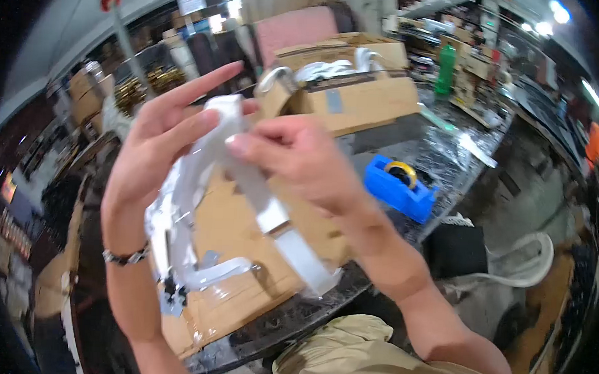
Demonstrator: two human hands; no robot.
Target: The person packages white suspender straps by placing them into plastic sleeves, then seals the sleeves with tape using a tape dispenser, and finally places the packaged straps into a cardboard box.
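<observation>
A white belt-like strap [303, 259] with a shiny band across it hangs in front of me, its lower end over a flat piece of cardboard [224, 227]. My left hand [161, 137] pinches its folded top between thumb and fingers, with one finger stretched out. Just beside it, my right hand [300, 160], slightly blurred, grips the same strap with thumb and forefinger. More white straps in clear plastic [174, 215] lie on the cardboard below my left hand, with small dark parts at their lower end.
A blue tape dispenser [400, 188] with yellow-cored tape sits right of my right hand. Behind stands an open cardboard box [363, 99] holding white straps. Farther back is a green bottle [445, 70]. A white chair-like frame [527, 260] stands at the right.
</observation>
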